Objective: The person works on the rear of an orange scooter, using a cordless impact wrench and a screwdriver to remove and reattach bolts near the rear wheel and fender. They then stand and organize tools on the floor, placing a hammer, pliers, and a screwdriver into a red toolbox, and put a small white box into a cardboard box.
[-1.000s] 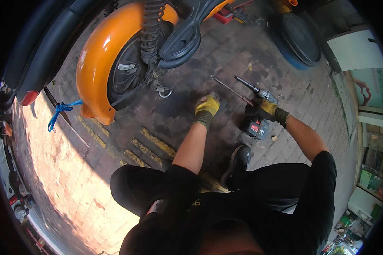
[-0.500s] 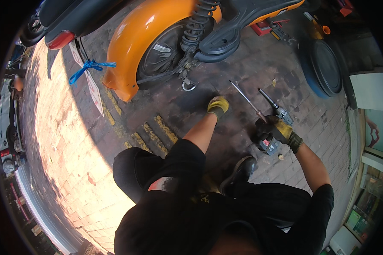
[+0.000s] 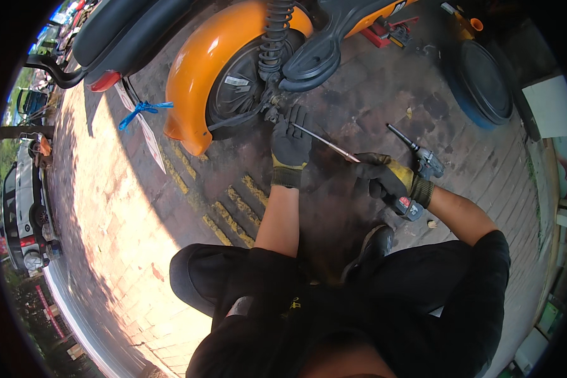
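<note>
My right hand (image 3: 387, 176), in a black and yellow work glove, is closed round the handle end of a screwdriver (image 3: 327, 142) with a long thin metal shaft. The shaft points left, its tip beside the fingers of my left hand (image 3: 291, 143). That hand, gloved too, has its fingers stretched out at the axle area (image 3: 272, 108) of the rear wheel (image 3: 236, 94); whether it touches is unclear. An orange fender (image 3: 189, 94) covers the wheel. On the paving a grey cordless impact wrench (image 3: 427, 162) lies behind my right hand, its battery end showing below the hand.
A coil shock absorber (image 3: 276, 38) rises above the axle. A blue tie (image 3: 143, 112) hangs at the scooter's rear left. A dark round lidded tub (image 3: 482, 85) stands at the right, and red tools (image 3: 384, 33) lie at the back. My shoe (image 3: 375, 249) rests on the bricks.
My left hand has moved up and left to the wheel's axle area, its fingers now stretched out. My right hand has shifted left and slightly up with the screwdriver, whose shaft now lies flatter.
</note>
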Demonstrator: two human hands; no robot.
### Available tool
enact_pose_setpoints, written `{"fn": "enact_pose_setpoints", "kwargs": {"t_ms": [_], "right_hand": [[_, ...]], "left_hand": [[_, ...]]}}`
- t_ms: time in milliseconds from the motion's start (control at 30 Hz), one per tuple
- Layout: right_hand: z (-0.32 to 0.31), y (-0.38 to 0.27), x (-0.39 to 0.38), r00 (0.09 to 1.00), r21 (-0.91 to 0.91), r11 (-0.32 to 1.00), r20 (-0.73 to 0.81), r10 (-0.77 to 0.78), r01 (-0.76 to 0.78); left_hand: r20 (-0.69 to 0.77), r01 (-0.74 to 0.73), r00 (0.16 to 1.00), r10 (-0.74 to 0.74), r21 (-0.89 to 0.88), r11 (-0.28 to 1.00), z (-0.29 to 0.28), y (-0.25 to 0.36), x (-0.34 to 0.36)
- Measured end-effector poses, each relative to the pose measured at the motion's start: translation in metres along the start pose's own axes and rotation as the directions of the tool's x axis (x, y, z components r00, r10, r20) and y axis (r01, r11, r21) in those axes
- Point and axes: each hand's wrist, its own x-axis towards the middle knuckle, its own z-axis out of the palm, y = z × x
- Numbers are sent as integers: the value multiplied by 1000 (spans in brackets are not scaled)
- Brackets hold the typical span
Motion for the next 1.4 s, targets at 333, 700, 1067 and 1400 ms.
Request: {"fn": "enact_pose_setpoints", "kwargs": {"t_ms": [333,700,1067,1400], "right_hand": [[-14,20,-9,998,38,999,-57,5,-2],[2,48,23,960,-146,951,-29,-278,271],[-1,33,27,937,138,927,-19,-348,348],[7,10,25,955,83,951,-11,-297,296]], "left_hand": [[17,101,994,-107,215,971,4,-15,-6],[-54,-25,996,69,581,813,75,4,-24],[233,-497,849,475,658,566,54,53,-11],[101,-364,901,421,704,610,65,63,-3]]}}
